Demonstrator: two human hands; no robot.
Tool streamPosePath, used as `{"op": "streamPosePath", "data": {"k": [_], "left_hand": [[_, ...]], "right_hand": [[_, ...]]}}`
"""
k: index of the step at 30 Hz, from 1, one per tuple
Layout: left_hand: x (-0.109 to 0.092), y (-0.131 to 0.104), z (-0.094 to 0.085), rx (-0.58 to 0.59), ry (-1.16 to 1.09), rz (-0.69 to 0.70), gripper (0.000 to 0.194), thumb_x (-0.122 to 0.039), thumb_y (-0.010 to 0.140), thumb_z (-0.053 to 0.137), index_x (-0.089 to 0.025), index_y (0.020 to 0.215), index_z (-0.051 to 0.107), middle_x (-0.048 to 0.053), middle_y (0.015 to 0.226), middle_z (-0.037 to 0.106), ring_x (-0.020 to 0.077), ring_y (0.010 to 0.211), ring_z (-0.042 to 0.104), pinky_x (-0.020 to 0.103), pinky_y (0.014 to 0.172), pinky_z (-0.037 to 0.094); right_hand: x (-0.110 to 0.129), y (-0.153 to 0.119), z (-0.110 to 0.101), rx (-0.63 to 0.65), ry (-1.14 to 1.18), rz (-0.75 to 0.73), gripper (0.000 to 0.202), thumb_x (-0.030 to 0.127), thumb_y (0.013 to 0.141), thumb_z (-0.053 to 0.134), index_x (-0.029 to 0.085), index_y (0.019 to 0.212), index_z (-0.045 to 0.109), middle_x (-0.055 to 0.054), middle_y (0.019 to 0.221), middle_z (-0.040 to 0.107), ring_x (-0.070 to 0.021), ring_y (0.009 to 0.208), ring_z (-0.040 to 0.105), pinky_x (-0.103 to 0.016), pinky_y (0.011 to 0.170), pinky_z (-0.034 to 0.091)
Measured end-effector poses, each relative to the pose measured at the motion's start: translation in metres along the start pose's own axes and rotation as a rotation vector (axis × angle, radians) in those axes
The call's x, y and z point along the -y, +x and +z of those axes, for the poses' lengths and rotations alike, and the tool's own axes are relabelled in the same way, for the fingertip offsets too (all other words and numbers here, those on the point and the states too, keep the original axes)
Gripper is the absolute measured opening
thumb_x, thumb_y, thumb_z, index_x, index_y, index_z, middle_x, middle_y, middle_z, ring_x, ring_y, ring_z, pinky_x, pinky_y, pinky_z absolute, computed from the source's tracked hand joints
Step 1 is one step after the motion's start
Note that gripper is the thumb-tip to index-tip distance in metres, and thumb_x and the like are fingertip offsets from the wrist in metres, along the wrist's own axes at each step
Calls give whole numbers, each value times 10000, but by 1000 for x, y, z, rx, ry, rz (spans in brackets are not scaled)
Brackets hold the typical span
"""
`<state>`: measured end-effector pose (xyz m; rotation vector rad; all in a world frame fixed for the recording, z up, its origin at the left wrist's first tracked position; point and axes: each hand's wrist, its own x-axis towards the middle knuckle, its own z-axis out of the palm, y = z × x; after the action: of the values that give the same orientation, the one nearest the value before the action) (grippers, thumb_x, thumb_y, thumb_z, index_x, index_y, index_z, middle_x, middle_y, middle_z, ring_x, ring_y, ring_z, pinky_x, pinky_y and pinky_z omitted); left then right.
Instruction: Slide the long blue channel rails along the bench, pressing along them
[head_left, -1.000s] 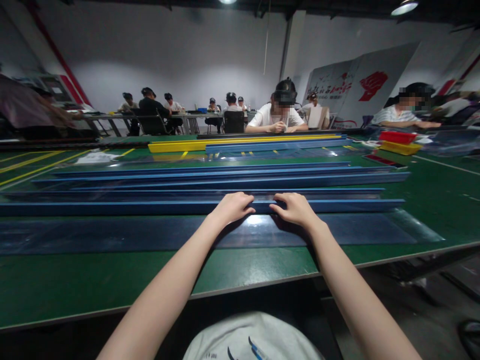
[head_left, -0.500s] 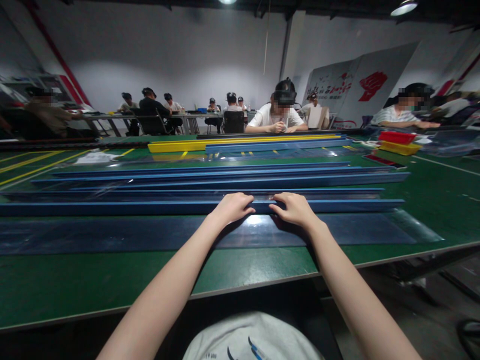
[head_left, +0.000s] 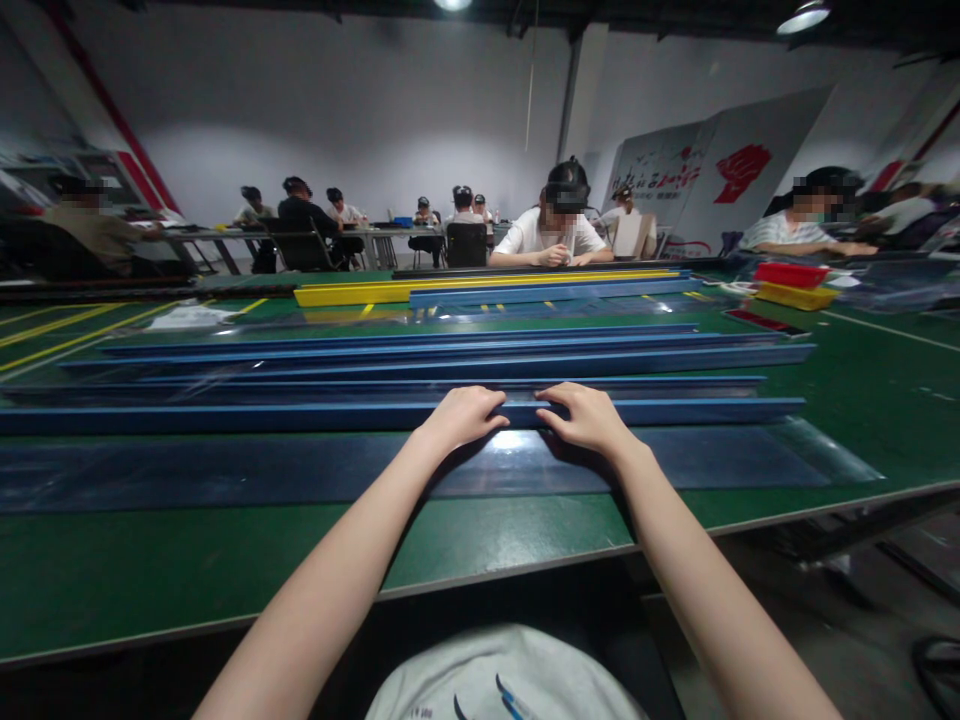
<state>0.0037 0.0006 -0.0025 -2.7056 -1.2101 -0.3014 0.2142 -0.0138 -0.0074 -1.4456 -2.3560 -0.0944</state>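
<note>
A long blue strip [head_left: 225, 417] with a raised edge lies across the green table [head_left: 480, 540]. My left hand [head_left: 469, 415] grips its front edge near the middle, fingers over the top and thumb on the near side. A short way to the right, my right hand [head_left: 585, 413] pinches the same edge in a mirrored hold. Between the two hands a piece of the blue edge shows. In front of the strip, under my wrists, a flat clear sheet [head_left: 300, 470] lies along the table and reflects the light.
Behind my hands lie several more blue strips [head_left: 675, 358], then a yellow strip [head_left: 345, 293]. At the right are a red tray [head_left: 791, 275], a yellow tray [head_left: 795, 296] and a dark red flat object [head_left: 761, 322]. A person [head_left: 555, 235] sits across the table.
</note>
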Motion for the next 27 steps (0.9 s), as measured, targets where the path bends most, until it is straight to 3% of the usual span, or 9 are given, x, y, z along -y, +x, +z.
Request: {"op": "streamPosePath", "data": {"k": [16, 27], "left_hand": [[-1, 0, -3, 6, 18, -5, 194, -384, 809, 500, -199, 834, 552, 50, 861, 658, 207, 817, 611, 258, 635, 424], [-2, -1, -1, 3, 12, -36, 249, -388, 800, 515, -207, 968, 485, 51, 877, 658, 216, 824, 615, 261, 638, 427]], "right_hand": [[1, 0, 1, -8, -9, -16, 342, 382, 798, 455, 205, 1036, 624, -47, 1071, 629, -178, 995, 548, -269, 812, 398], [2, 1, -1, 31, -143, 36, 308, 440, 805, 411, 210, 885, 601, -48, 849, 658, -185, 810, 582, -243, 607, 311]]}}
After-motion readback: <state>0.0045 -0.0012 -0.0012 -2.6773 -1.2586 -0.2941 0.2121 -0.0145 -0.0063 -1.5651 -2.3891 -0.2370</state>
